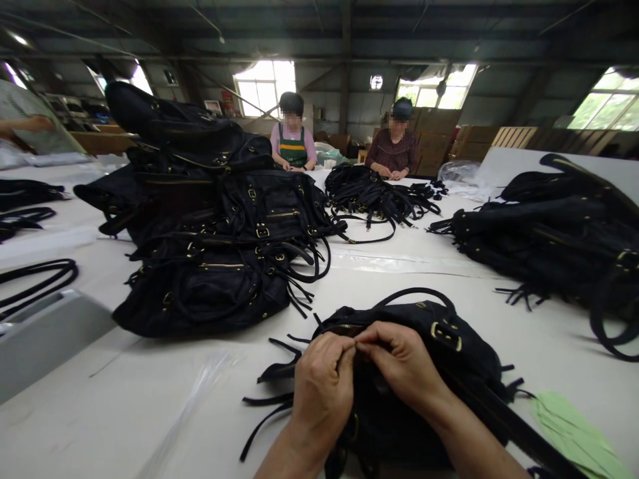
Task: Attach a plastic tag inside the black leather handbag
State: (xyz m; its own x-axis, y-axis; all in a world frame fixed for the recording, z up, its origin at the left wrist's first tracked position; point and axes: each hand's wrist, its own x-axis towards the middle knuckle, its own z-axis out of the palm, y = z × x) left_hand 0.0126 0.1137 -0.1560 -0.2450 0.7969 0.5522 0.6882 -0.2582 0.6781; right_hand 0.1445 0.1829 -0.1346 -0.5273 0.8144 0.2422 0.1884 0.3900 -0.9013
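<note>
A black handbag (pixel 469 352) with gold buckles, a strap and fringe tassels lies on the white table in front of me. My left hand (pixel 324 376) and my right hand (pixel 399 362) meet over its near-left part, beside a short stretch of gold zipper (pixel 345 327). Both hands are closed, thumb and forefinger pinched together with the fingertips almost touching. Whatever small piece sits between them is hidden by the fingers. Above the hands the bag's rounded handle (pixel 417 293) stands up, and black fringe strips (pixel 269 400) spread out to the left.
Stacked black handbags (pixel 214 279) rise at left, with more bags (pixel 549 233) at right. A heap of black straps (pixel 369 189) lies farther back. Light green slips (pixel 574 426) sit at lower right, a grey bin (pixel 54 339) at left. Two people work across the table (pixel 389 286).
</note>
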